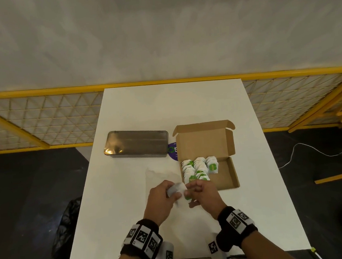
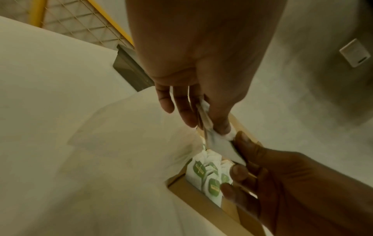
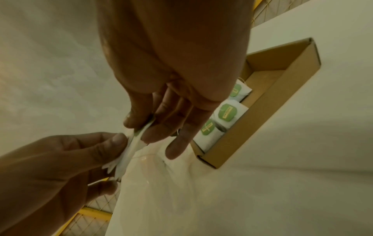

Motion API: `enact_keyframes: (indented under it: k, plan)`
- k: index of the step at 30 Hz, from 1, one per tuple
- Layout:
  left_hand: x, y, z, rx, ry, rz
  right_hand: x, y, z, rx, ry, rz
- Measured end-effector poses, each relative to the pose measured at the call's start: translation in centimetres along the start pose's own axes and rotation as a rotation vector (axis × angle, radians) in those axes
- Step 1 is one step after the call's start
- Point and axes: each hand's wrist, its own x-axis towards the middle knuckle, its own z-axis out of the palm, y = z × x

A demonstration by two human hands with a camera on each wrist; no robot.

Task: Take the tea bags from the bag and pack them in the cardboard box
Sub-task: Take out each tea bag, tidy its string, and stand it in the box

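Together, both hands (image 1: 186,193) pinch tea bags (image 1: 177,189).

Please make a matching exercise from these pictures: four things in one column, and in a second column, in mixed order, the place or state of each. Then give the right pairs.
Things:
1. grey metal tin
2. brown cardboard box
3. white tea bags with green labels
4. clear plastic bag

Places or states:
A. lying flat on the white table, just beyond the two hands
B. packed in rows in the box's left part
C. open, its lid standing up at the back
D. left of the box, closed

Pairs: 1-D, 2-C, 3-B, 4-A
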Motion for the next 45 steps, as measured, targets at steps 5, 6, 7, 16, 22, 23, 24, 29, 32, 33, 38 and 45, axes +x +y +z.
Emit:
enact_keyframes:
  k: [5, 6, 7, 16, 22, 23, 24, 29, 32, 33, 38, 45]
  plan:
    - [0.2, -0.7, 0.4, 0.022, 0.062, -0.092, -0.3, 0.3, -1.9, -0.038, 0.031, -0.014]
    - [0.2, -0.9, 0.4, 0.059, 0.065, -0.109, -0.3, 0.2, -2.4, -0.051, 0.040, -0.015]
    - [0.2, -1.1, 0.3, 0.088, 0.074, -0.125, -0.4, 0.2, -2.8, -0.060, 0.047, -0.019]
    - [-0.7, -0.5, 0.4, 0.605, 0.096, -0.058, -1.5, -0.8, -5.9, -0.132, 0.073, -0.109]
    - [-2.0, 3.0, 1.4, 0.274, 0.015, 0.093, -2.5, -1.4, -5.9, -0.231, -0.035, -0.182]
    - [-2.0, 3.4, 1.8, 0.110, -0.076, 0.091, -2.8, -1.6, -5.8, -0.230, -0.057, -0.193]
    - [-2.0, 3.8, 2.0, 0.016, -0.155, 0.092, -3.0, -1.7, -5.6, -0.223, -0.071, -0.202]
    - [-2.1, 4.8, 2.5, -0.141, -0.167, 0.091, -3.9, -2.6, -5.1, -0.120, -0.035, -0.215]
    - [-1.9, 4.7, 2.9, -0.247, -0.082, 0.038, -4.0, -2.7, -5.7, -0.010, -0.009, -0.159]
    - [-1.8, 4.7, 3.2, -0.278, -0.066, 0.023, -4.0, -2.7, -5.8, -0.026, -0.011, -0.153]
    - [-2.0, 5.9, 4.1, -0.303, -0.042, 0.010, -3.6, -2.5, -6.2, -0.187, -0.007, -0.192]
    - [-1.2, 5.6, 5.5, -0.228, -0.055, -0.048, -1.7, -2.5, -8.4, -0.302, 0.089, -0.193]
